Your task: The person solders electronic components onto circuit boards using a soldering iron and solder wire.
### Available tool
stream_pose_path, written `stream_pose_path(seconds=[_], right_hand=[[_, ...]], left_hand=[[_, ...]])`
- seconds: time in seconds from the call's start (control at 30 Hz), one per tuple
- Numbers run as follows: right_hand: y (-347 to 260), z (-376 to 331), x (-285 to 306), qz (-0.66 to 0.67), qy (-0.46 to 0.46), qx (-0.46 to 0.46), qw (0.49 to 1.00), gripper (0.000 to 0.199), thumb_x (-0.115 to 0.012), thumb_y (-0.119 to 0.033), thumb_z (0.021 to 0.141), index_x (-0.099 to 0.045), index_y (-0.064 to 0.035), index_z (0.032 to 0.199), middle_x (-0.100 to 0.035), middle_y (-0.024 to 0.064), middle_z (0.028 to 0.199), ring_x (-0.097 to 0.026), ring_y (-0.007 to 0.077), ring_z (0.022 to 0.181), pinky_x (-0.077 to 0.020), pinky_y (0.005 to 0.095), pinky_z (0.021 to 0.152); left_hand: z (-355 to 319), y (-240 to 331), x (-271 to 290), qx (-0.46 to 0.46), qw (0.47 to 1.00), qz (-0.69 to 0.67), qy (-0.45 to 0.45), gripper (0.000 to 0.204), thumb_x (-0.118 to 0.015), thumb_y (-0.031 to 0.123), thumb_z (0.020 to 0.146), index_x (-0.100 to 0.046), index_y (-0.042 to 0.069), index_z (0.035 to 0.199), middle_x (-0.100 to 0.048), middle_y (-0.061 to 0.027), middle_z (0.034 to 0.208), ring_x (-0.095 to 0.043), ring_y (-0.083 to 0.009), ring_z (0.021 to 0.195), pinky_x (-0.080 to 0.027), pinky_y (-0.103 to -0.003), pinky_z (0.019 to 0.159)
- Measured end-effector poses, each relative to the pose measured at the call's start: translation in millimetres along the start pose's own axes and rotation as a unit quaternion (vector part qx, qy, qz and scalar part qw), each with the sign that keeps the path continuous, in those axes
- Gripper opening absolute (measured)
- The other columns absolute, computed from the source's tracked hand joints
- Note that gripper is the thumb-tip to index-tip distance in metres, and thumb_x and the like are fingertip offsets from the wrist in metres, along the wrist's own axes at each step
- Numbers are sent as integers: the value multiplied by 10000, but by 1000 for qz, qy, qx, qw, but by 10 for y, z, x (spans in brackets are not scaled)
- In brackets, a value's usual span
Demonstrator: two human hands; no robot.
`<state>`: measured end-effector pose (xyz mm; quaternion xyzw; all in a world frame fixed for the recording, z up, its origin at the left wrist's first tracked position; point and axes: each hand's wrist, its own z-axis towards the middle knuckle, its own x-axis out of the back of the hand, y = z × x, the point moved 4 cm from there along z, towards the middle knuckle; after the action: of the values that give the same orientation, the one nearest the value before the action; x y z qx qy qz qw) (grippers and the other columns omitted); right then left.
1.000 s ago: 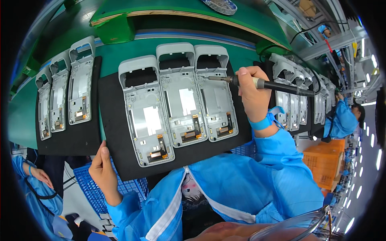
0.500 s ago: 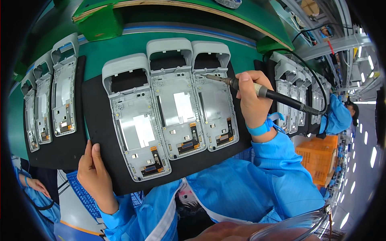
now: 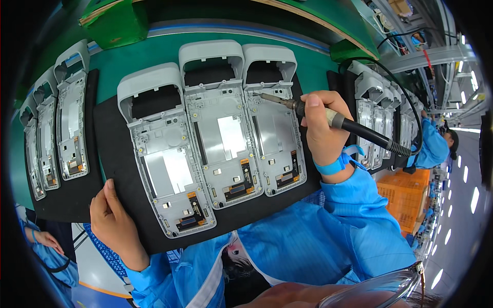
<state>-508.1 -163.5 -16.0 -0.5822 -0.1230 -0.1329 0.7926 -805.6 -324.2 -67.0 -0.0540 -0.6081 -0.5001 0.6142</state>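
My right hand (image 3: 324,123) is closed round the handle of a soldering iron (image 3: 359,129), whose metal tip points left onto the upper part of the right-hand grey plastic housing (image 3: 275,120). I cannot tell whether the tip touches it. Beside it lie a middle housing (image 3: 208,123) and a left one (image 3: 159,136), each with an arched top, a silvery panel and an orange-and-black flex circuit near the bottom. All rest on a black foam mat (image 3: 115,138). My left hand (image 3: 117,223) grips the mat's left edge between thumb and fingers.
More grey housings stand on black mats at left (image 3: 72,118) and right (image 3: 365,120). The iron's black cable (image 3: 418,115) loops up and back at right. A green shelf (image 3: 115,25) rises behind the bench. An orange crate (image 3: 405,197) and other people are nearby.
In the picture, the mat's left side and its left-hand housing have shifted left, along with my left hand. The iron's tip stays over nearly the same spot of the right-hand housing.
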Motion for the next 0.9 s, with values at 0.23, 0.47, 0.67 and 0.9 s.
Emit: stream_pose_path(seconds=[0.23, 0.47, 0.67, 0.9], right_hand=[[22, -7, 20, -22, -4, 3, 1000, 150, -606, -159, 792, -579, -13, 771, -558, 29, 675, -489, 75, 611, -401, 218, 540], [11, -9, 26, -22, 2, 12, 1000, 136, -599, -141, 795, -578, -9, 770, -553, 22, 664, -486, 71, 599, -398, 210, 529], [-162, -67, -33, 44, 10, -13, 999, 130, -583, -128, 807, -567, 0, 794, -548, 18, 665, -477, 60, 589, -398, 204, 533], [-521, -193, -614, 36, -103, -3, 994, 98, -603, -114, 792, -572, -22, 789, -552, 24, 722, -491, 68, 646, -405, 208, 573]], left_hand=[[-28, 13, -27, 15, 1000, -14, 2, 211, -569, 176, 839, -614, -21, 777, -513, -77, 594, -424, -134, 496, -327, -265, 455], [-34, 18, -41, 6, 1000, -18, 6, 212, -570, 174, 838, -610, -23, 770, -509, -76, 590, -422, -132, 494, -327, -261, 456], [-37, -61, 58, 12, 1000, -11, 15, 194, -575, 160, 832, -611, -21, 772, -532, -87, 609, -451, -158, 500, -350, -275, 470], [-17, -120, 67, -25, 999, -21, -6, 131, -589, 122, 811, -632, 0, 793, -557, -102, 636, -512, -188, 527, -385, -278, 483]])
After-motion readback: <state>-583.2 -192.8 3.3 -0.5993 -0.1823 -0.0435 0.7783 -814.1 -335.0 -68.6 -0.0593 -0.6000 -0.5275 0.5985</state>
